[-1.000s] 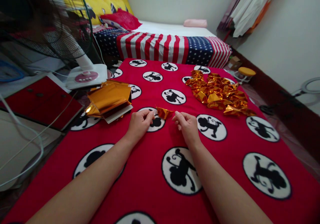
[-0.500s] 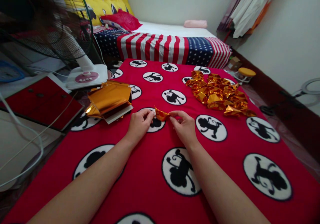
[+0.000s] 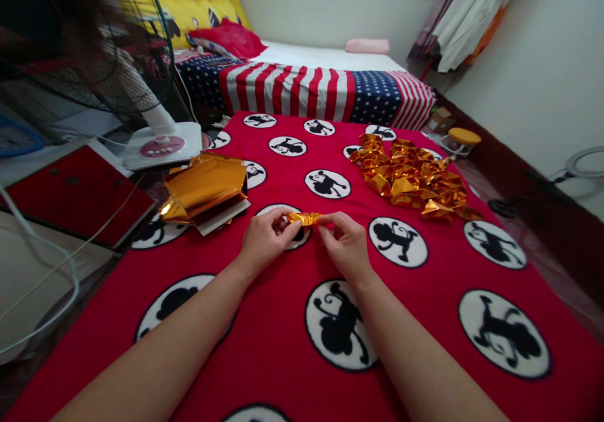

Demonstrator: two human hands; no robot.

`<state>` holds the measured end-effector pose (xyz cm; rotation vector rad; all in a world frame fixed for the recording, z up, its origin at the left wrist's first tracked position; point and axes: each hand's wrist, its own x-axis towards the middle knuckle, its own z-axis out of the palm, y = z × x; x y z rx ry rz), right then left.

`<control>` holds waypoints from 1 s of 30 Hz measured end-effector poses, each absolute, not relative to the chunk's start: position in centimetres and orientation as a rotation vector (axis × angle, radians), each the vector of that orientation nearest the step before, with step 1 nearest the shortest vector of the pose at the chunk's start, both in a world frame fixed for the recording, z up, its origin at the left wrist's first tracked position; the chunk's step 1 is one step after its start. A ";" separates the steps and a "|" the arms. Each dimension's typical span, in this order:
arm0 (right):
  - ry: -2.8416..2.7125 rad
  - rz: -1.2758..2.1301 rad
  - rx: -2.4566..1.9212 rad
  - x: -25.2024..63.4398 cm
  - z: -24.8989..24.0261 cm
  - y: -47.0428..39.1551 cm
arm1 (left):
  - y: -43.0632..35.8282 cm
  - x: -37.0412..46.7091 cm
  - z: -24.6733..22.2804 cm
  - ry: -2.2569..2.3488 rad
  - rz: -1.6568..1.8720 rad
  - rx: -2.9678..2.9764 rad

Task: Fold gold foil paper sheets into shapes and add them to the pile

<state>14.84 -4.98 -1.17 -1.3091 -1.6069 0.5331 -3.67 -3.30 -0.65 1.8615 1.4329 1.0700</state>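
Note:
Between my two hands is a small piece of folded gold foil paper [image 3: 304,219], held over the red cloth [image 3: 283,296] with black monkey prints. My left hand [image 3: 268,236] pinches its left end between thumb and fingers. At its right end, the thumb and fingertips of my right hand [image 3: 345,238] are closed on it. A stack of flat gold foil sheets [image 3: 202,186] lies to the left of my left hand. Off to the right, beyond my right hand, is a heap of folded gold foil pieces [image 3: 410,173].
A white fan base [image 3: 163,145] stands behind the foil stack, its caged head at upper left. White cables [image 3: 70,258] hang along the left side. Past the cloth's far edge is a bed with a striped, starred cover [image 3: 292,88]. A yellow-topped stool [image 3: 465,136] is at right.
My left hand has gone from being just beside the foil piece to pinching its left end. The piece now lies more level and looks brighter. My right hand has barely moved.

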 end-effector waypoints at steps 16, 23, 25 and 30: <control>-1.441 0.683 -1.388 14.5 -1.6 -4.9 | -2.9 -3.7 -1.5 1.335 1.142 1.734; -1.497 0.678 -1.426 14.5 -1.4 -5.1 | -2.9 -3.7 -1.4 1.338 1.155 1.716; -1.494 0.684 -1.418 14.5 -1.5 -5.1 | -3.0 -3.6 -1.5 1.338 1.165 1.713; -1.499 0.685 -1.412 14.5 -1.4 -5.1 | -3.0 -3.5 -1.4 1.340 1.177 1.718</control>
